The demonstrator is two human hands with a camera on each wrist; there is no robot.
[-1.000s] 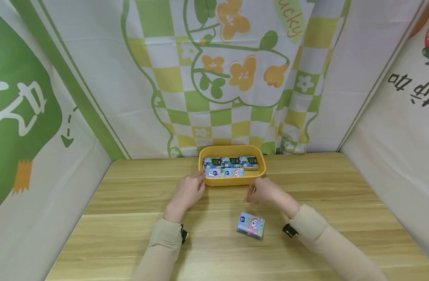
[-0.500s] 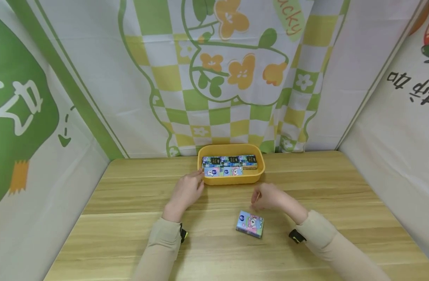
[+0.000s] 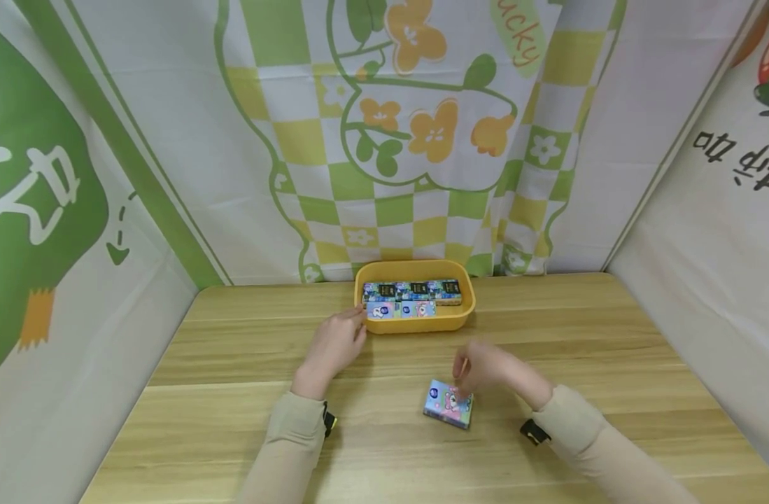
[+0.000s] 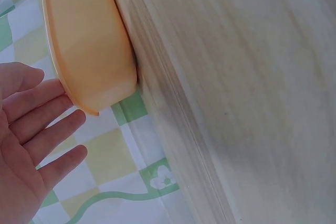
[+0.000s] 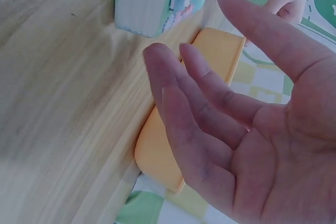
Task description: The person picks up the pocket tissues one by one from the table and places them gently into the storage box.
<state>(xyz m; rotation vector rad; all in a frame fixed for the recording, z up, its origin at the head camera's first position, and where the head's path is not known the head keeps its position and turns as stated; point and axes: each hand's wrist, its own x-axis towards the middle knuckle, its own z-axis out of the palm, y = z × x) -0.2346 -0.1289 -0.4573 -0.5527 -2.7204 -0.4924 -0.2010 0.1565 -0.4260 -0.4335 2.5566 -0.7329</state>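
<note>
A small pocket tissue pack [image 3: 443,406], printed blue, green and pink, lies flat on the table. My right hand [image 3: 485,367] hovers at its far right corner, overlapping it in the head view. In the right wrist view this hand's fingers are loosely bent, and the pack [image 5: 142,6] sits just past the fingertips with nothing held. A yellow plastic basket [image 3: 422,325] stands at the back edge, holding several similar packs [image 3: 412,290] in two rows. My left hand [image 3: 334,343] has its extended fingers at the basket's left front corner; the left wrist view shows fingertips against the rim.
The wooden table [image 3: 233,434] ends at a checked green and yellow curtain [image 3: 409,210] right behind the basket. Printed fabric walls stand on the left and right. The front right part of the basket's interior shows bare floor.
My right hand has drawn back from the basket's front side toward the tissue pack on the table and now reaches its far edge. The left hand has stayed at the basket.
</note>
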